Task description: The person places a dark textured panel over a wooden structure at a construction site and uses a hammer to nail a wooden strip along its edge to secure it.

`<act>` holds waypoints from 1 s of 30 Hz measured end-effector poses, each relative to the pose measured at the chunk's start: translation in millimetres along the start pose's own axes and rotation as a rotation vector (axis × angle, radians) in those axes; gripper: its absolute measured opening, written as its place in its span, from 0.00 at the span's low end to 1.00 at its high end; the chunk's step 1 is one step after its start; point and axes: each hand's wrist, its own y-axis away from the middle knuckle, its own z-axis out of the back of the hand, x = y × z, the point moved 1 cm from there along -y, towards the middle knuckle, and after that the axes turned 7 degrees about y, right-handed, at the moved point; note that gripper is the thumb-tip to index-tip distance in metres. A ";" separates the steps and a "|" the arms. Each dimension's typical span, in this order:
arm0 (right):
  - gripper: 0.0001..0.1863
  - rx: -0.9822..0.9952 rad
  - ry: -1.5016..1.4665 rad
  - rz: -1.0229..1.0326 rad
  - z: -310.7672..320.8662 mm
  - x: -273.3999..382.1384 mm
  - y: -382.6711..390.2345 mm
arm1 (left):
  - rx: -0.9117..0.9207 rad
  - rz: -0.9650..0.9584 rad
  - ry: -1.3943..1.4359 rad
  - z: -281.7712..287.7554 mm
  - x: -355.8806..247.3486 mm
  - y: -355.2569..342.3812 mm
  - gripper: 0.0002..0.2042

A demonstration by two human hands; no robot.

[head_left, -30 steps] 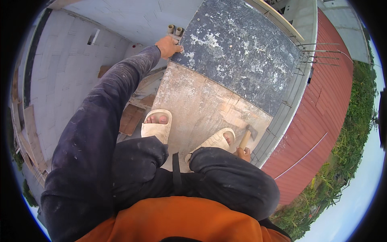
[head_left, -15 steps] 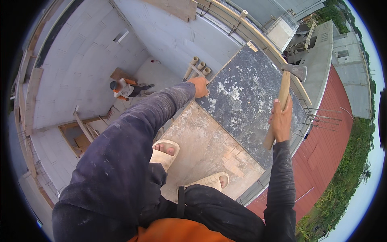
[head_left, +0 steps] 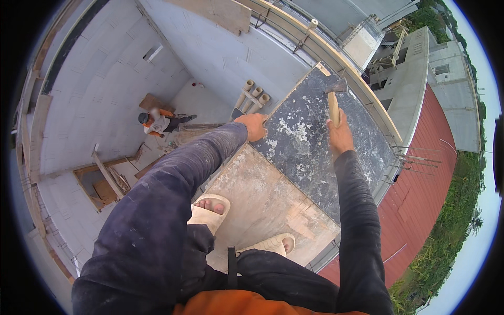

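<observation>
With my left hand (head_left: 253,127) I grip the left edge of a dark, paint-spattered panel (head_left: 296,152), fingers closed over its rim. My right hand (head_left: 341,135) is wrapped around the wooden handle of a hatchet (head_left: 334,107), above the right half of that panel. The hatchet's metal head points away from me, near the panel's far end; whether it touches the surface I cannot tell. Under my sandalled feet is a lighter plywood board (head_left: 273,194), which meets the near edge of the dark panel.
On the left the boards drop off to a lower floor, where a person (head_left: 157,121) is near a wall. Several pipes (head_left: 249,97) stand beyond my left hand. Bare rebar ends (head_left: 420,160) stick out at the right, above a red metal roof (head_left: 420,194).
My right hand has moved left and away from me with the hatchet, whose head came down toward the dark panel. The left hand keeps its hold on the edge.
</observation>
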 end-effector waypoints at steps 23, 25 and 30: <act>0.30 -0.137 -0.831 -0.638 48.0 -175.9 246.4 | 0.027 0.015 0.171 -13.3 30.5 -30.0 0.32; 0.30 -0.296 -0.884 -0.740 45.2 -203.1 275.4 | 0.005 -0.071 0.123 -2.0 89.5 -70.0 0.33; 0.31 -0.376 -0.794 -0.859 48.9 -248.7 365.6 | 0.070 0.123 0.301 -15.2 19.4 -27.9 0.36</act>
